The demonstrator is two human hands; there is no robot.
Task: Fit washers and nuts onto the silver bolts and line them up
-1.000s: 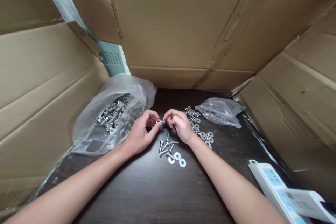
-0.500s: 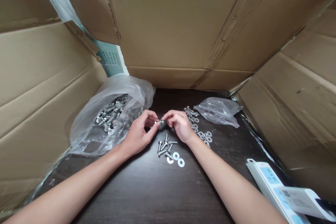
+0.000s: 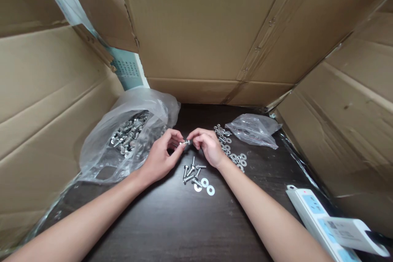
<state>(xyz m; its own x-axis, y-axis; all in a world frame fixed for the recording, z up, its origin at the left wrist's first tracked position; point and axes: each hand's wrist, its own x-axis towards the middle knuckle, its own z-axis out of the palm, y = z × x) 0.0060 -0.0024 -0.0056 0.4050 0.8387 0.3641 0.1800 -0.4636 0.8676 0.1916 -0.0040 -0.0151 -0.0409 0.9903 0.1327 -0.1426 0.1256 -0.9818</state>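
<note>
bolt is lying crosswise between the two hands, over the dark table. judging risk: it could be slipping loose, the likely cause being so small a fingertip hold on thin metal; a dropped one might be landing among the loose bolts and washers nearby and getting mixed in. left hand is pinching it, thumb and fingertips closed down to about the bolt's thickness. right hand is holding bent fingers at the other end; whether they are touching, cannot tell.
</note>
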